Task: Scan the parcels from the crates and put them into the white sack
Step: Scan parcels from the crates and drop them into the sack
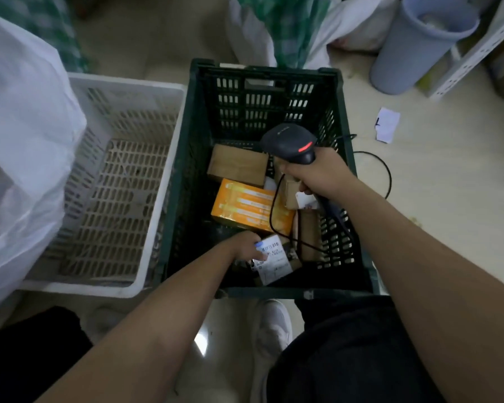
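A dark green crate on the floor holds several parcels: a brown box, an orange box and a small parcel with a white label near the front wall. My left hand reaches down into the crate and grips the labelled parcel. Above the crate's right side, my right hand holds a black barcode scanner by its handle, its red light lit. The white sack stands at the far left.
A white crate with nothing visible in it sits between the sack and the green crate. The scanner's cable loops over the floor to the right. A blue bin, a metal rack and other bags stand behind. My shoe is below the crate.
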Action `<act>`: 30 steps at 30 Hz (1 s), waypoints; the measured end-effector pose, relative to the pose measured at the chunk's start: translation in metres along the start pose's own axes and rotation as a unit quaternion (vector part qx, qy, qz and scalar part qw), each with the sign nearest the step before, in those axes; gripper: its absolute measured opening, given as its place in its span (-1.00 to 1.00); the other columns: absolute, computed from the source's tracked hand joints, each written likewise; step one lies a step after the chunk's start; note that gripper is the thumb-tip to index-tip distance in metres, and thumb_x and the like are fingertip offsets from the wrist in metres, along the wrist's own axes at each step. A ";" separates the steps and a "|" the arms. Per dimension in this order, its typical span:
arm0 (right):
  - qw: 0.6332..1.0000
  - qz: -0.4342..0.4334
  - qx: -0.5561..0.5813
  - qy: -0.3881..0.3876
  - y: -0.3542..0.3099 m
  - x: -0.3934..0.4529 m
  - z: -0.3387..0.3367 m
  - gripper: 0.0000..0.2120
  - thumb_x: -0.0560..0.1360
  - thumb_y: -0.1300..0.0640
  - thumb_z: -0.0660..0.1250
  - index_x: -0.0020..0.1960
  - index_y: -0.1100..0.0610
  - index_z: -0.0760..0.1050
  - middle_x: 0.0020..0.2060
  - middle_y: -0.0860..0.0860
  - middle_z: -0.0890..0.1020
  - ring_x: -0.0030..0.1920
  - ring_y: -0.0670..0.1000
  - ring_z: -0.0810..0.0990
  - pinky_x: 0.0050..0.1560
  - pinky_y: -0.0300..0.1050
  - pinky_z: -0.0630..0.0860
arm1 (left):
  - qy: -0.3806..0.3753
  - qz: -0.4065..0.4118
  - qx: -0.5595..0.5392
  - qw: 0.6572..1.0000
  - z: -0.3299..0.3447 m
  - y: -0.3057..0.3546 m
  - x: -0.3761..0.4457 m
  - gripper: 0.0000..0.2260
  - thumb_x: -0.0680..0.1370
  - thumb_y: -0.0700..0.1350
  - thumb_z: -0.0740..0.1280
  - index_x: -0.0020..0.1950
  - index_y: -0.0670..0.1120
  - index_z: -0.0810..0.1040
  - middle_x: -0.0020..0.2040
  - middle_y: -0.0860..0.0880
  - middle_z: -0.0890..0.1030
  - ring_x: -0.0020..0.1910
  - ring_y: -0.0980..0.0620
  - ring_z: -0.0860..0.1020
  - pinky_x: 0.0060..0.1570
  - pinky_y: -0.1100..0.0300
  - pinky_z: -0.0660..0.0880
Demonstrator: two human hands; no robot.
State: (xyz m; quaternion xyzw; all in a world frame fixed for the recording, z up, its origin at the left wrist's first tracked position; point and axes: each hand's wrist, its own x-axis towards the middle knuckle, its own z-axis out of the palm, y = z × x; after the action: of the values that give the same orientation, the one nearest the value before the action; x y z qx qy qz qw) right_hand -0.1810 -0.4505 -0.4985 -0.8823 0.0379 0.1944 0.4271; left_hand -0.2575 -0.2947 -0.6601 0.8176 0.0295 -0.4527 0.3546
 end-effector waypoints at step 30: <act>0.978 -0.035 0.206 -0.004 -0.111 -0.044 0.071 -0.82 0.47 0.16 0.42 -0.26 0.17 0.50 -0.46 0.08 0.51 -0.47 0.03 0.46 -0.44 -0.15 0.41 | 0.362 0.170 -0.227 0.888 -0.157 -0.031 -0.221 -0.75 0.48 -0.19 0.45 0.07 0.08 0.53 0.05 0.03 0.62 0.02 0.02 0.59 0.06 0.03 0.57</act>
State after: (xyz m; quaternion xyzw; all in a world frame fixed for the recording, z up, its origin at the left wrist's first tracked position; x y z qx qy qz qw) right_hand -0.2181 -0.3301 -0.4401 -0.7755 0.0442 0.1707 0.6062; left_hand -0.2863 -0.1155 -0.4556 0.8144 0.1184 -0.0390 0.5668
